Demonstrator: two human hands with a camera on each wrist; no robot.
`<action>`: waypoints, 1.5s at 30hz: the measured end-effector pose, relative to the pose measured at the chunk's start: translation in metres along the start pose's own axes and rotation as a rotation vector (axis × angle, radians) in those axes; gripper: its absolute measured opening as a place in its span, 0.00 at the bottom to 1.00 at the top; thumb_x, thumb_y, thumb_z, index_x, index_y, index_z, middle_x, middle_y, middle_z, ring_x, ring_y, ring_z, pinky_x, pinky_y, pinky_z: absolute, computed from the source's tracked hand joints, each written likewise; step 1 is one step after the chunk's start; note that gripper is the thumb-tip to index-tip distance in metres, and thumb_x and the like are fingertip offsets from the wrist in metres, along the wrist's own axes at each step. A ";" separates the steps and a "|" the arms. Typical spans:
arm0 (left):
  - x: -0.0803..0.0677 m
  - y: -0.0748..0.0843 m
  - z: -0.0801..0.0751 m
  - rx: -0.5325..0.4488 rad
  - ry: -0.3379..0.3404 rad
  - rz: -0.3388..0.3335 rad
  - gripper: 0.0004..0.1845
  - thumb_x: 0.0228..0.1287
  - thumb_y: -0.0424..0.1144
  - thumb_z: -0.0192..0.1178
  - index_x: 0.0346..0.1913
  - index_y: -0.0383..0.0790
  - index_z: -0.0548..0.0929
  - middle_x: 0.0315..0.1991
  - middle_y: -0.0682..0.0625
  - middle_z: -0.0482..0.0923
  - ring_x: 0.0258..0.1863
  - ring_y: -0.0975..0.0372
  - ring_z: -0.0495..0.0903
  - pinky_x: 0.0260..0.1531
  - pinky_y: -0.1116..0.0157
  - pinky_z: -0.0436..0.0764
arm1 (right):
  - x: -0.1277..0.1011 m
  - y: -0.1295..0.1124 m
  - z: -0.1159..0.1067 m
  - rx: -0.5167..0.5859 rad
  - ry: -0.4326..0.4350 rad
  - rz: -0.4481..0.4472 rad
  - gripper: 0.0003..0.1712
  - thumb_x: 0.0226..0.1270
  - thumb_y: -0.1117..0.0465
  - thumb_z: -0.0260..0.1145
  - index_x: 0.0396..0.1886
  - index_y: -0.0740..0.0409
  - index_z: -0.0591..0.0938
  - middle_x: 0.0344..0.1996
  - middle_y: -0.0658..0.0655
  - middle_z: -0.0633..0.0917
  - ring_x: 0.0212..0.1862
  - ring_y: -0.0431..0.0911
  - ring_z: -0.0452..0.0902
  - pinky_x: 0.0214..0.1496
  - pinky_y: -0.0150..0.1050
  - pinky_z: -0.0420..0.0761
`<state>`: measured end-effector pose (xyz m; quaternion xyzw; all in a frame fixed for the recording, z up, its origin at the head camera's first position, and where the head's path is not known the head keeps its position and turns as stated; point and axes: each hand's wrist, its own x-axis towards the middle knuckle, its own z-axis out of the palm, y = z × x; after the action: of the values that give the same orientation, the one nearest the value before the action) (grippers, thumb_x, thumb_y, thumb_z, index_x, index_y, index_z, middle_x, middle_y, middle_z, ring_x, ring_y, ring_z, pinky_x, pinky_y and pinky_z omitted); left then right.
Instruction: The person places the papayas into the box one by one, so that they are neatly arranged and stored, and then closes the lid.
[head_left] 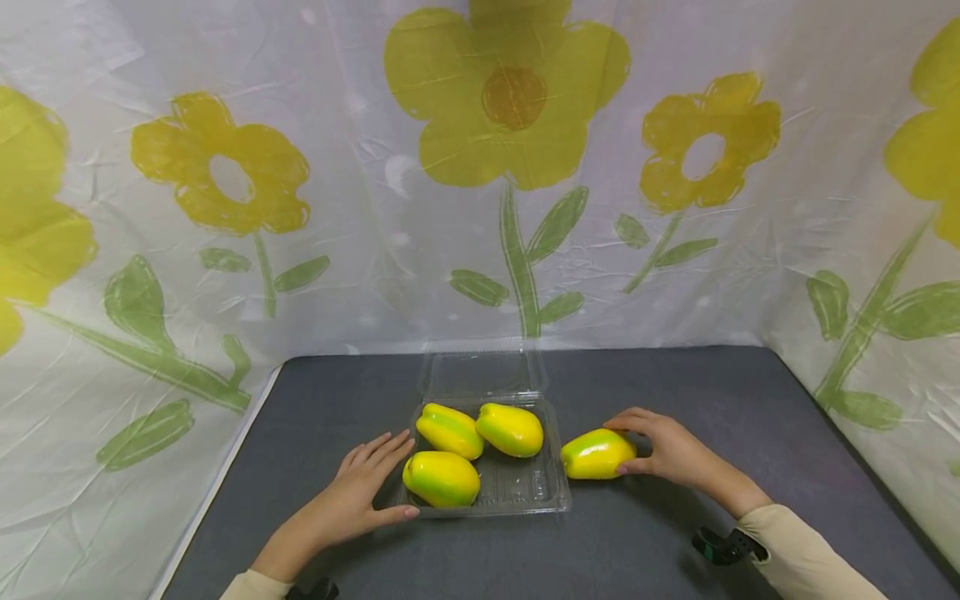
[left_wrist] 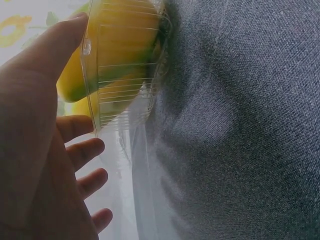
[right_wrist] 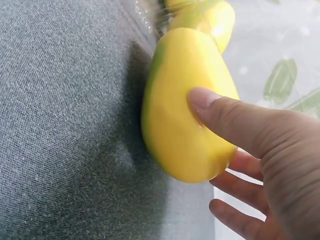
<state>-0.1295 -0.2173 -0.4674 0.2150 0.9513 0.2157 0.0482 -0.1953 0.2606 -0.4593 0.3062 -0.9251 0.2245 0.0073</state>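
Left hand [head_left: 358, 492]: laid on the grey table [head_left: 660, 550] against the left wall of the clear plastic tray [head_left: 551, 500], fingers straight and relaxed, thumb along the near left corner; nothing is held. Tray: centred on the table, its hinged lid [head_left: 483, 372] folded open to the far side, three yellow-green peppers contained — one at near left [head_left: 442, 478], one at far left [head_left: 449, 431], one at far right [head_left: 511, 429]; the near right part of the tray is seen unoccupied. Loose pepper [head_left: 596, 454]: lying on the table just beside the tray's right wall, long axis running left to right, pointing at the tray. Right hand [head_left: 671, 451]: placed on the loose pepper's right end, thumb pressed on its near side and fingers curved over the far side, as confirmed in the right wrist view [right_wrist: 190, 107]. This hand is much the nearer to it. Open tabletop is found right and near of the tray; a flower-printed backdrop [head_left: 225, 179] encloses the far and side edges.
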 end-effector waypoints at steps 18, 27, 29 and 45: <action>0.001 0.003 -0.002 0.023 -0.005 -0.002 0.50 0.58 0.67 0.63 0.78 0.47 0.58 0.79 0.46 0.54 0.77 0.41 0.53 0.68 0.30 0.50 | -0.005 -0.003 -0.008 0.034 -0.027 0.057 0.34 0.50 0.50 0.79 0.59 0.52 0.81 0.53 0.52 0.85 0.51 0.49 0.82 0.51 0.47 0.83; 0.000 0.004 -0.002 0.022 -0.003 -0.010 0.50 0.57 0.67 0.63 0.78 0.47 0.59 0.79 0.47 0.55 0.77 0.42 0.54 0.69 0.31 0.50 | -0.009 -0.004 -0.015 0.029 -0.008 0.067 0.34 0.49 0.49 0.79 0.58 0.50 0.81 0.52 0.49 0.85 0.50 0.46 0.82 0.50 0.47 0.83; 0.000 0.003 -0.002 0.027 -0.003 -0.007 0.50 0.57 0.67 0.63 0.78 0.47 0.59 0.79 0.47 0.55 0.77 0.41 0.54 0.68 0.30 0.51 | -0.009 -0.005 -0.017 0.024 -0.005 0.062 0.34 0.49 0.49 0.79 0.58 0.50 0.81 0.52 0.49 0.85 0.49 0.46 0.82 0.50 0.47 0.83; 0.000 0.001 0.000 0.019 0.003 -0.013 0.50 0.57 0.66 0.64 0.78 0.47 0.58 0.79 0.47 0.55 0.77 0.42 0.53 0.69 0.31 0.50 | -0.012 -0.009 -0.025 0.030 0.027 0.032 0.34 0.50 0.44 0.77 0.58 0.49 0.81 0.51 0.47 0.85 0.49 0.44 0.82 0.51 0.49 0.83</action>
<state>-0.1291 -0.2165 -0.4671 0.2090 0.9547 0.2065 0.0462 -0.1836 0.2712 -0.4350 0.2884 -0.9262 0.2427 0.0114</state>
